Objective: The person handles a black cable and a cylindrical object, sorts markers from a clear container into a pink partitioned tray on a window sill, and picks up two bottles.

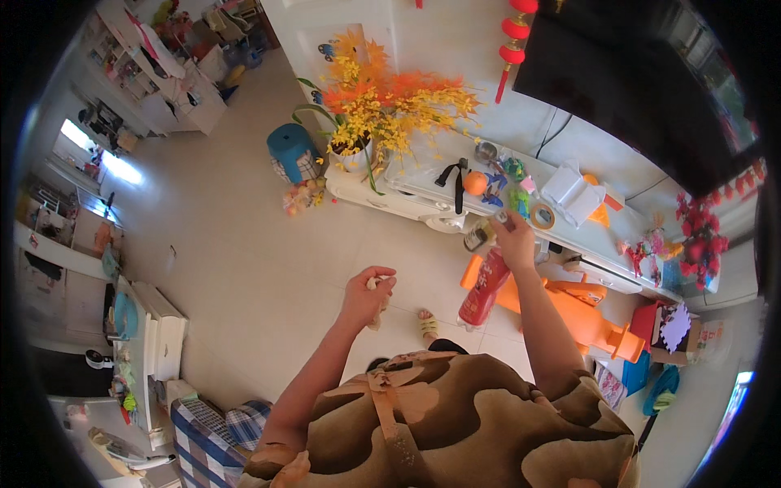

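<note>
In my right hand are two bottles, gripped by their upper ends. One is a plastic bottle with a red label, hanging tilted with its base toward me. The other is a smaller clear bottle with a dark label, pointing to the left. My left hand is closed around a crumpled pale cloth, partly hidden by the fingers. It is held over the floor, apart from the bottles.
Ahead on the right runs a long white TV cabinet with an orange ball, a tape roll and a flower pot. An orange plastic ride-on toy stands below it. A blue stool is beyond the cabinet's left end.
</note>
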`<state>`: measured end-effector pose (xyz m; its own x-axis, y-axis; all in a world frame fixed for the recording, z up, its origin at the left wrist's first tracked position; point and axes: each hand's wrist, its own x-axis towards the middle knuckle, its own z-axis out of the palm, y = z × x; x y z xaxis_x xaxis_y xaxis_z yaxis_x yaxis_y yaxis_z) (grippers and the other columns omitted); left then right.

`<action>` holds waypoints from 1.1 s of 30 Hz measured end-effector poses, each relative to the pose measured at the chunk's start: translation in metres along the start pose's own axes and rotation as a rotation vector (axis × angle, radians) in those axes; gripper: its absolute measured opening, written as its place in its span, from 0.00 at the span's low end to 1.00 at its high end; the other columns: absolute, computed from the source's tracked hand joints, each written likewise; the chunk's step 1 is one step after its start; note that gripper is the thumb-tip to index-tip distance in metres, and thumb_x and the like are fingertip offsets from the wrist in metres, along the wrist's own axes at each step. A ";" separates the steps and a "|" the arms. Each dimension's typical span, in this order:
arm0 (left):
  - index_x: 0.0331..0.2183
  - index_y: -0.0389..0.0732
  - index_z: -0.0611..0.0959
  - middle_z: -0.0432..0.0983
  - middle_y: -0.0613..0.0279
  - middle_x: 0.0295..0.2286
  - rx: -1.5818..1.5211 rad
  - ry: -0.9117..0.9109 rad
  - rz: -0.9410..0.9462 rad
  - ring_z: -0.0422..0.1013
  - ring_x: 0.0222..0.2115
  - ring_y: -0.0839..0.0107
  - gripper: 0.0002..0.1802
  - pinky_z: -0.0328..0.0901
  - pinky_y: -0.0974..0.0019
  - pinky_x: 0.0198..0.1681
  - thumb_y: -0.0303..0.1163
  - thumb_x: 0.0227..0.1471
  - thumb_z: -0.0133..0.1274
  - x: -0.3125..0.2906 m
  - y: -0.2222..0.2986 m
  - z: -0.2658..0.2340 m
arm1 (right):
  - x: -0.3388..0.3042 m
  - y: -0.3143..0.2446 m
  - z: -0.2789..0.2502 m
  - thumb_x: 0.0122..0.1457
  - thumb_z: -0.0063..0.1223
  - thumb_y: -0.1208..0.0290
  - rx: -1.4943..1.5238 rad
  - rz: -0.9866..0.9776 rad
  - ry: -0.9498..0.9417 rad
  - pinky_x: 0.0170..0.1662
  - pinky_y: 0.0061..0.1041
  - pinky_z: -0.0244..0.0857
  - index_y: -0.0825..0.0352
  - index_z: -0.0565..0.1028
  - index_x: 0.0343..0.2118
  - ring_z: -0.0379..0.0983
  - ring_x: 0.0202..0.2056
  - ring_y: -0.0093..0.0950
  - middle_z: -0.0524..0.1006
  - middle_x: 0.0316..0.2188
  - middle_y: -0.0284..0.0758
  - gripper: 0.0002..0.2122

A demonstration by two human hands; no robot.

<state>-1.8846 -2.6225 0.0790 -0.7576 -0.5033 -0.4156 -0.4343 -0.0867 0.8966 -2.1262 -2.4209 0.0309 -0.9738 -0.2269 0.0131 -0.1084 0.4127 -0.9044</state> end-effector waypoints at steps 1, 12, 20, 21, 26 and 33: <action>0.37 0.41 0.81 0.71 0.68 0.20 -0.011 0.004 0.005 0.66 0.19 0.81 0.09 0.62 0.74 0.19 0.31 0.51 0.54 0.016 0.001 -0.001 | 0.017 -0.011 0.006 0.49 0.61 0.69 0.015 0.023 -0.015 0.29 0.23 0.65 0.68 0.76 0.38 0.70 0.23 0.22 0.76 0.22 0.33 0.14; 0.35 0.42 0.80 0.71 0.67 0.20 0.058 0.001 -0.041 0.65 0.18 0.82 0.08 0.60 0.75 0.18 0.32 0.51 0.55 0.177 0.018 -0.026 | 0.202 0.038 0.082 0.47 0.61 0.63 -0.104 0.049 0.170 0.31 0.27 0.67 0.68 0.76 0.39 0.75 0.25 0.29 0.78 0.23 0.37 0.18; 0.32 0.43 0.80 0.71 0.67 0.19 -0.012 0.131 -0.272 0.66 0.17 0.81 0.08 0.61 0.74 0.16 0.35 0.49 0.57 0.258 0.009 -0.055 | 0.292 0.066 0.105 0.49 0.59 0.67 -0.120 0.159 0.072 0.29 0.27 0.67 0.67 0.76 0.41 0.74 0.23 0.25 0.78 0.22 0.36 0.16; 0.33 0.43 0.80 0.71 0.67 0.18 0.011 0.142 -0.286 0.65 0.16 0.81 0.08 0.61 0.74 0.16 0.35 0.50 0.57 0.266 0.001 -0.058 | 0.303 0.070 0.109 0.49 0.59 0.68 -0.094 0.174 0.072 0.28 0.26 0.67 0.67 0.76 0.41 0.73 0.23 0.24 0.78 0.22 0.35 0.16; 0.32 0.42 0.80 0.70 0.67 0.16 -0.064 0.256 -0.385 0.63 0.13 0.81 0.08 0.59 0.74 0.14 0.34 0.50 0.57 0.287 -0.041 -0.056 | 0.367 0.113 0.135 0.50 0.59 0.69 -0.037 0.112 0.015 0.26 0.23 0.65 0.67 0.76 0.40 0.72 0.21 0.22 0.77 0.22 0.34 0.14; 0.32 0.39 0.80 0.71 0.66 0.16 -0.028 0.328 -0.499 0.64 0.13 0.80 0.08 0.60 0.73 0.14 0.31 0.48 0.57 0.295 -0.091 -0.029 | 0.445 0.161 0.197 0.47 0.60 0.64 -0.316 -0.128 -0.049 0.34 0.26 0.68 0.60 0.77 0.42 0.76 0.30 0.27 0.80 0.29 0.35 0.17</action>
<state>-2.0542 -2.7880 -0.1205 -0.2735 -0.6348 -0.7226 -0.6823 -0.4015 0.6110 -2.5381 -2.6289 -0.1927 -0.9383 -0.3338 0.0905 -0.2932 0.6290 -0.7200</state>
